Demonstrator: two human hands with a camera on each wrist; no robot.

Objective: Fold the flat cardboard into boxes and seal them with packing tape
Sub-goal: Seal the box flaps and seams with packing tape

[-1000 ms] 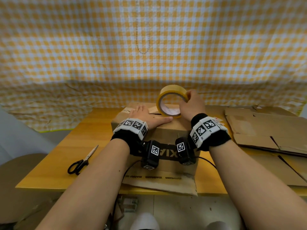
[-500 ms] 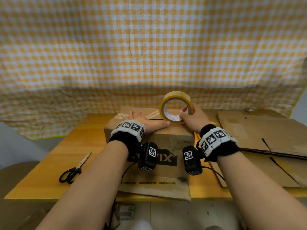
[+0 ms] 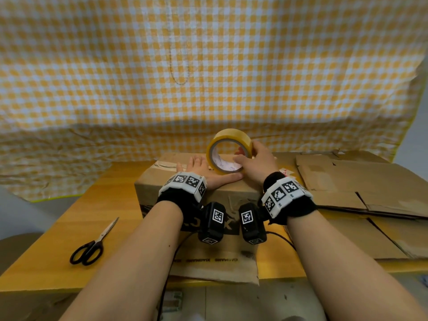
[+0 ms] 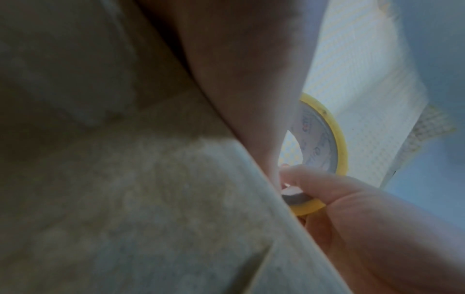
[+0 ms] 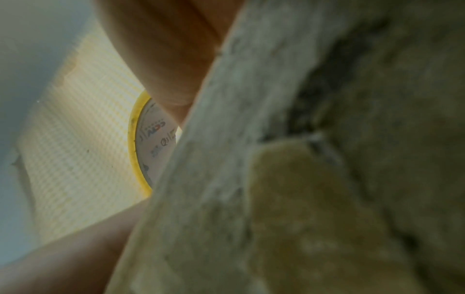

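Standing folded at table centre, box [image 3: 196, 188] with top flaps pressed flat under open left hand [image 3: 199, 169], tape roll [image 3: 228, 150] upright at its 12 o'clock edge gripped by right hand [image 3: 254, 163]; seam seemingly still being taped, flat cardboard [image 3: 361, 181] at 3 o'clock unfolded.

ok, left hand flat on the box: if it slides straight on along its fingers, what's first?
Left hand points away over the box top; likely only the box's far edge, then the checked cloth. Depth unclear.

Head view looks down at the table [image 3: 69, 218]; both close wrist views share the tape roll [image 4: 324, 139].
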